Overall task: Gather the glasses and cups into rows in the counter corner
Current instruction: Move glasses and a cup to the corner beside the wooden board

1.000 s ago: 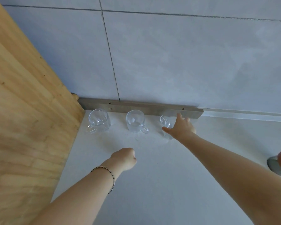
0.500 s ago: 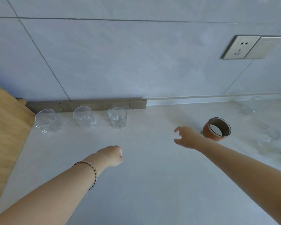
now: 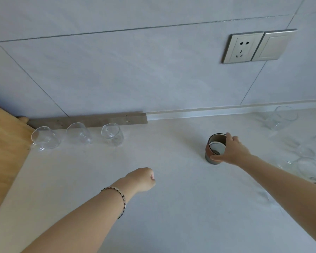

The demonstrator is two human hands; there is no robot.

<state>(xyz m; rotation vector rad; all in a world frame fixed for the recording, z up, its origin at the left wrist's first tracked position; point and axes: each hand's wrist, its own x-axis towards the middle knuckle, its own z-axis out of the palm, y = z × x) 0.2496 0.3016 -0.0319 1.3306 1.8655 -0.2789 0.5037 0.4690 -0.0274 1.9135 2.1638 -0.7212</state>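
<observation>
three glass cups (image 3: 78,135) are sitting in a row by the corner.
right hand (image 3: 233,152) is gripping the brown cup (image 3: 214,148) around its rim; it is looking rigid and breakable. left hand (image 3: 141,179) is resting clenched.

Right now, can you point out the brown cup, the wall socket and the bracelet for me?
brown cup (image 3: 209,146): head view, on its brown outer wall, left side.
wall socket (image 3: 242,47): head view, middle of the faceplate.
bracelet (image 3: 122,198): head view, on the beaded band across the left wrist.

Our right hand (image 3: 233,152) has left the clear glass mug (image 3: 112,134) and now wraps its fingers (image 3: 230,138) round the brown ceramic cup (image 3: 211,147).
</observation>
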